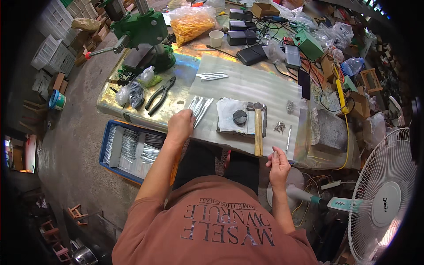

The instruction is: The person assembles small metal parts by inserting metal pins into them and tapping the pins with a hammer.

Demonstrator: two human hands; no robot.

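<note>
At the table's front edge my left hand [180,126] is closed, fingers curled round the lower ends of a loose bunch of slim silver metal rods [203,110]; its fingertips are partly hidden. My right hand [278,165] hovers at the front edge, half curled with the thumb apart, and shows nothing in it. A single silver rod [289,139] lies just beyond it. Between my hands, a hammer [259,130] with a wooden handle rests on a paper-covered block [226,110], beside a round dark piece [240,117]. More silver rods [213,76] lie farther back.
Black-handled pliers [160,96] and a green press [141,31] stand to the left. A blue crate [106,152] of rods sits below the left edge. Small metal parts [279,127] and a stone block [329,128] lie right, with a white fan [384,198] beyond.
</note>
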